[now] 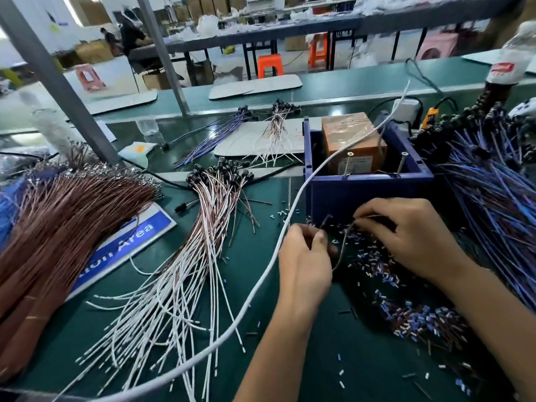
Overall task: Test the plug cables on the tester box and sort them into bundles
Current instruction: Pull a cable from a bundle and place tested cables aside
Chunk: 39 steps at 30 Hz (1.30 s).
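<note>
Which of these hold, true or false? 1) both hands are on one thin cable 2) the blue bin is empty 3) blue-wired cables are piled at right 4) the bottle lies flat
1) True: left hand and right hand pinch a thin dark cable.
2) False: the blue bin holds an orange-brown box.
3) True: the blue-wired pile is at right.
4) False: the bottle stands upright.

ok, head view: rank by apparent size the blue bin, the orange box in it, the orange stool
1. blue bin
2. orange box
3. orange stool, smallest, though it stands much farther away, so true size is unsure.
</note>
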Motion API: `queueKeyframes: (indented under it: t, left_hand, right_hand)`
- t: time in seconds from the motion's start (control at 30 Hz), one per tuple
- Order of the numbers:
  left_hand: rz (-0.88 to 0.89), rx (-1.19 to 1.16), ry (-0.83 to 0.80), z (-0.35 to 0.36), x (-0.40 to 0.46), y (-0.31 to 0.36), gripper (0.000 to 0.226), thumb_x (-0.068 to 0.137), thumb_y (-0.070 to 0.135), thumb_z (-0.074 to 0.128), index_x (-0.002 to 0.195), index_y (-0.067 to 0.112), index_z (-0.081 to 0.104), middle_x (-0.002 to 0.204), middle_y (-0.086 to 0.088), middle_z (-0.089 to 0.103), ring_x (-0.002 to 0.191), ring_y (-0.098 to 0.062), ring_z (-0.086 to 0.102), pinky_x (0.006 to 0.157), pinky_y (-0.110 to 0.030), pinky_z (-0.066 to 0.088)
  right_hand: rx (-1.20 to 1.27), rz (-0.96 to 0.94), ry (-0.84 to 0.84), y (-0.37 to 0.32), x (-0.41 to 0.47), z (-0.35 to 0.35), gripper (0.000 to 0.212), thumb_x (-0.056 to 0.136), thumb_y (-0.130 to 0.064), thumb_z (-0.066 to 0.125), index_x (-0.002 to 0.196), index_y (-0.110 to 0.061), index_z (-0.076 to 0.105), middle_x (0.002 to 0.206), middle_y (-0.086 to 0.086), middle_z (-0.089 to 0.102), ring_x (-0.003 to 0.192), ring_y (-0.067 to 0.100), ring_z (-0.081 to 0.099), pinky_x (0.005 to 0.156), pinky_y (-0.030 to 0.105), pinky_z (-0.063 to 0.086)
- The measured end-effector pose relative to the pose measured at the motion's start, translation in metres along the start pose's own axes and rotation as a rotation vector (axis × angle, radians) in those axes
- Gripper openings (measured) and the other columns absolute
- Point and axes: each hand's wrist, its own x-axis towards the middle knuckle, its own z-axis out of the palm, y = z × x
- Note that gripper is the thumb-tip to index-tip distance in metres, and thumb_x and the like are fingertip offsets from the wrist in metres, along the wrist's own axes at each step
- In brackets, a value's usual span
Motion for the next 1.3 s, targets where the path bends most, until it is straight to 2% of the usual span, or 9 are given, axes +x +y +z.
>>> queueKeyframes:
  t: [0.1,0.17,0.27,0.4,0.53,0.67,0.93,1.1,1.3]
  left_hand:
    - [0.125,0.073,-0.058,0.014,-0.01,0.003,0.02,0.107,0.034,0.048,0.092,0.022,0.054,0.074,0.011,0.072,0.066,-0.005,0.059,0.073,-0.036,0.053]
    - [0.268,0.167,-0.063,0.026,-0.013,0.009,0.026,0.108,0.037,0.045,0.088,0.022,0.05,0.073,0.006,0.068,0.064,-0.005,0.057,0.065,-0.027,0.047]
    - [0.597,0.324,0.019,0.033,-0.009,0.021,0.032,0.108,0.041,0.044,0.085,0.019,0.039,0.069,0.009,0.051,0.059,-0.011,0.047,0.055,-0.03,0.031]
    - [0.81,0.502,-0.097,0.036,0.007,0.025,0.037,0.1,0.045,0.057,0.086,0.016,0.037,0.087,0.002,0.043,0.065,-0.023,0.045,0.057,-0.039,0.039]
    - [0.93,0.467,-0.135,0.025,0.022,0.015,0.035,0.094,0.025,0.075,0.088,0.014,0.043,0.084,0.001,0.048,0.069,-0.017,0.041,0.063,-0.027,0.034]
    - [0.861,0.466,-0.167,0.018,0.033,0.004,0.029,0.088,0.019,0.08,0.101,0.01,0.055,0.086,0.0,0.067,0.075,-0.018,0.059,0.066,-0.028,0.044]
    - [0.634,0.291,-0.347,0.007,0.046,-0.001,0.004,0.088,0.008,0.076,0.085,0.01,0.076,0.076,0.006,0.077,0.073,-0.009,0.072,0.075,-0.034,0.059]
    - [0.56,0.211,-0.392,0.003,0.045,0.0,0.012,0.092,0.004,0.072,0.083,0.012,0.075,0.068,0.005,0.074,0.063,0.0,0.063,0.07,-0.015,0.046]
    - [0.482,0.166,-0.358,-0.006,0.051,-0.001,0.016,0.091,0.004,0.07,0.079,0.015,0.07,0.062,0.001,0.07,0.063,-0.014,0.063,0.072,-0.032,0.052]
  right_hand:
    - [0.019,0.004,0.03,0.01,-0.003,0.003,0.011,0.092,-0.014,0.075,0.102,-0.016,0.078,0.095,-0.014,0.073,0.088,-0.002,0.068,0.085,0.016,0.051]
    - [0.041,0.01,0.041,0.012,-0.006,0.003,0.011,0.091,-0.011,0.076,0.1,-0.016,0.078,0.094,-0.016,0.072,0.088,-0.007,0.068,0.084,0.011,0.049]
    - [0.081,0.048,0.065,0.012,-0.009,0.003,0.014,0.088,-0.002,0.076,0.096,-0.013,0.077,0.088,-0.022,0.069,0.082,-0.011,0.066,0.076,0.007,0.047]
    - [0.141,0.037,0.09,0.015,-0.011,-0.005,0.008,0.09,-0.017,0.067,0.087,-0.013,0.074,0.08,-0.009,0.072,0.074,0.001,0.067,0.066,0.028,0.052]
    - [0.21,0.128,0.077,0.018,-0.01,-0.005,0.009,0.089,-0.006,0.078,0.092,-0.015,0.08,0.086,-0.013,0.076,0.08,0.001,0.071,0.074,0.023,0.054]
    - [0.273,0.153,0.052,0.016,-0.011,-0.001,0.008,0.089,-0.01,0.079,0.091,-0.017,0.081,0.086,-0.014,0.077,0.082,0.002,0.072,0.078,0.016,0.053]
    - [0.333,0.157,0.051,0.018,-0.012,-0.002,0.004,0.087,-0.014,0.082,0.088,-0.018,0.083,0.081,-0.012,0.078,0.078,0.007,0.073,0.076,0.019,0.055]
    - [0.434,0.199,0.039,0.019,-0.013,-0.01,0.005,0.086,-0.028,0.079,0.087,-0.023,0.081,0.074,-0.004,0.076,0.066,0.011,0.071,0.066,0.02,0.054]
    - [0.619,0.317,-0.08,0.027,-0.015,-0.036,0.014,0.084,-0.029,0.08,0.094,-0.021,0.079,0.067,0.011,0.071,0.045,0.006,0.05,0.044,0.015,0.039]
